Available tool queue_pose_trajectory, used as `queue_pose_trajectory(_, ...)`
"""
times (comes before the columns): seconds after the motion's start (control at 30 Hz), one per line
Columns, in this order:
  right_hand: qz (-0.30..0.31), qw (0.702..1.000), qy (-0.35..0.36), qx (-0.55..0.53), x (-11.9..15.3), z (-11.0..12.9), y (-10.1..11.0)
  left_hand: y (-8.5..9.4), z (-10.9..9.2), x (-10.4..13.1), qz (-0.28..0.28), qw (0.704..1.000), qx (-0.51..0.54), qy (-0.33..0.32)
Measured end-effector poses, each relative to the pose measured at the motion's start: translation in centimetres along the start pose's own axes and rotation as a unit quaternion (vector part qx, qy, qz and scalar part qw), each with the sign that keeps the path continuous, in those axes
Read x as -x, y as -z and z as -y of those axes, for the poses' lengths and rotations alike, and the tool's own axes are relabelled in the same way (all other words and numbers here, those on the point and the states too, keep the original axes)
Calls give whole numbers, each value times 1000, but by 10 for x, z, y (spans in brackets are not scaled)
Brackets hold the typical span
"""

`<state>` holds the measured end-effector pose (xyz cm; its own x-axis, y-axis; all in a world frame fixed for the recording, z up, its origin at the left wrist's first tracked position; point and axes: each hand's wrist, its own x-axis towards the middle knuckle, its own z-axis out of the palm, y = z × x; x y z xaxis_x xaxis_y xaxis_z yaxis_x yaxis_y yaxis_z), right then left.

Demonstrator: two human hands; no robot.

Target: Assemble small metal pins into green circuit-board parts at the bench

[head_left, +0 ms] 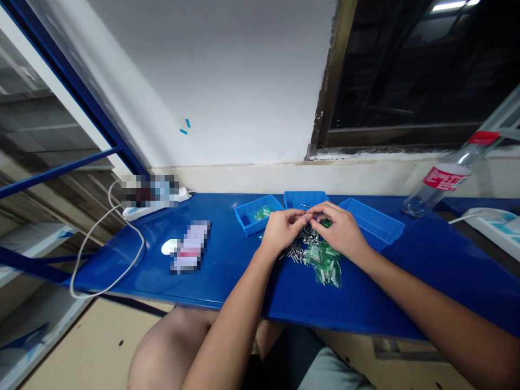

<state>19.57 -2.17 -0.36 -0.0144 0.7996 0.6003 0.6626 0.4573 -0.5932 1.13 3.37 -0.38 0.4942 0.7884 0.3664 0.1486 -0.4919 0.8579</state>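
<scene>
My left hand [284, 230] and my right hand [338, 227] meet over the desk, thumbs and fingertips pinched together. By the right fingertips a thin metal pin [305, 205] sticks out to the left. Whatever sits between the left fingertips is hidden. Below both hands lies a loose pile of silver metal pins [296, 252], which look like rivets. Small clear-green plastic bags [327, 262] with metal pieces inside lie beside the pile, under the right hand. Behind the hands stand a blue bin with green bags in it [246, 223], a middle blue bin [305, 197] and a right blue bin [376, 223].
On the blue desk [227, 271] a blurred-out phone-like item [190, 246] and a white rounded object [169, 247] lie to the left. A power strip [158, 207] with a white cable [140, 238] is farther left. A plastic bottle [442, 176] stands at the right back.
</scene>
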Motion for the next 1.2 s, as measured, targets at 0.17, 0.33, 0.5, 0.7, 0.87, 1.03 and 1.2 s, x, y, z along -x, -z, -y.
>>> queue_pose_trajectory(0.17, 0, 999, -21, -51, 1, -7, -4, -2, 10, -2, -19, 1000, 22, 1)
queue_pose_trajectory(0.33, 4, 991, -94, -100, 0, -8, -5, 0, 8, -1, -25, 997, -70, -37)
queue_pose_trajectory(0.5, 3, 994, -80, -80, 0, -9, -5, -1, 10, -1, -14, 996, -78, -53)
queue_pose_trajectory(0.7, -3, 998, -34, -48, -1, -6, -3, -4, 9, -1, -33, 999, 11, -34)
queue_pose_trajectory(0.87, -6, 1000, -16, -20, -2, -3, 0, 0, -2, 1, -26, 998, -46, -19)
queue_pose_trajectory(1.03, 8, 996, -45, -75, 0, -5, -2, 3, -5, 1, 4, 998, -62, -24)
queue_pose_trajectory(1.2, 3, 998, -28, -60, 0, -7, -3, -1, 6, -1, -4, 1000, -14, -11)
